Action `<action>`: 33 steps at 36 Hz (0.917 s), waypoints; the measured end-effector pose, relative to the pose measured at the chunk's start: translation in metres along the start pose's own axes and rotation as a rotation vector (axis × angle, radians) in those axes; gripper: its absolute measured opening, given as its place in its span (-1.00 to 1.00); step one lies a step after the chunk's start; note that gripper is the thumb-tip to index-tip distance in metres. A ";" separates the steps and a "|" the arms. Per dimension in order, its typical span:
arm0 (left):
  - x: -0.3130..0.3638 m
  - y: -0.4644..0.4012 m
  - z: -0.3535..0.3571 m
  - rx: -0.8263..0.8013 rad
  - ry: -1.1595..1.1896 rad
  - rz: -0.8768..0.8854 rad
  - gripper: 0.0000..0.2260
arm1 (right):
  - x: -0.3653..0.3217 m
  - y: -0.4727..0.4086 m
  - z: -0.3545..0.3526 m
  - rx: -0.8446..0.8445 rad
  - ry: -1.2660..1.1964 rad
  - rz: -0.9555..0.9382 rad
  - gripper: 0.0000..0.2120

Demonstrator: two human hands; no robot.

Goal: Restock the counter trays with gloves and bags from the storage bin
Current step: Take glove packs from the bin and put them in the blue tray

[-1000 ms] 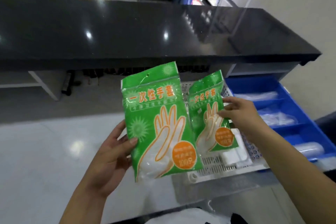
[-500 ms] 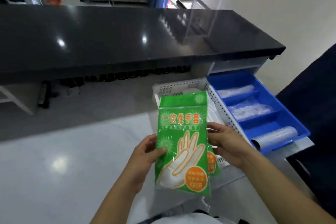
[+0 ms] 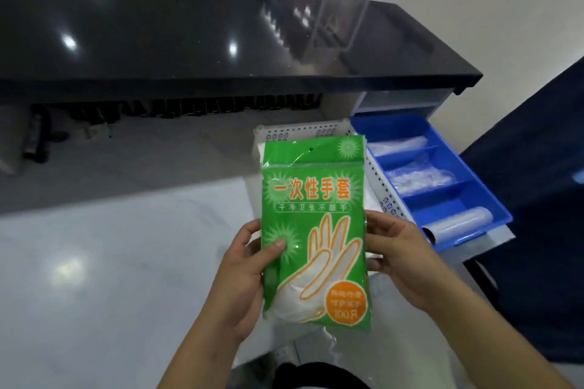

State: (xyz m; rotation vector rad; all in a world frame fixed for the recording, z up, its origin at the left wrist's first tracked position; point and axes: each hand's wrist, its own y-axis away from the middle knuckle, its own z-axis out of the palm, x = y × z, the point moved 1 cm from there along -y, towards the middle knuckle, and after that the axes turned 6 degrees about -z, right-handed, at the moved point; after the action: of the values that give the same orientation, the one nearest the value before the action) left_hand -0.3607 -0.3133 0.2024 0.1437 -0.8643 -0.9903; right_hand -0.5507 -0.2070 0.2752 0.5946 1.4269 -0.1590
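A green packet of disposable gloves (image 3: 314, 230) stands upright in front of me, held between both hands. My left hand (image 3: 246, 271) grips its left edge with the thumb on the front. My right hand (image 3: 401, 259) holds the right edge, fingers behind. A second green packet is stacked behind the front one and almost fully hidden. Behind the packets lies a white perforated tray (image 3: 373, 174). To its right sits a blue divided tray (image 3: 493, 199) with clear bag rolls (image 3: 458, 224) in its compartments.
A long black counter top (image 3: 221, 35) runs across the back, with a shelf of dark items beneath it. A white work surface (image 3: 94, 262) spreads out on the left. A dark blue panel (image 3: 537, 230) stands at the right.
The two green packets, held apart a second ago, have been brought together into one stack. Both hands now hold that stack, nearer to me and in front of the white tray.
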 end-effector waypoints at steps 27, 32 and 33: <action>-0.013 -0.098 0.221 0.112 -0.349 0.494 -0.48 | -0.119 -0.107 -0.207 -0.276 0.035 -0.403 -0.77; -0.037 -0.159 0.263 0.163 -0.525 0.508 -0.58 | -0.143 -0.146 -0.273 -0.307 0.138 -0.549 -0.75; -0.044 -0.170 0.265 0.235 -0.571 0.496 -0.57 | -0.148 -0.153 -0.284 -0.300 0.218 -0.598 -0.74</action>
State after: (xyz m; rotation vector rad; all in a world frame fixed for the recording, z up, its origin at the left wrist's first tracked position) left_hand -0.6705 -0.3059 0.2741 -0.1612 -1.4556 -0.4553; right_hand -0.8930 -0.2370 0.3651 -0.0775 1.7708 -0.3520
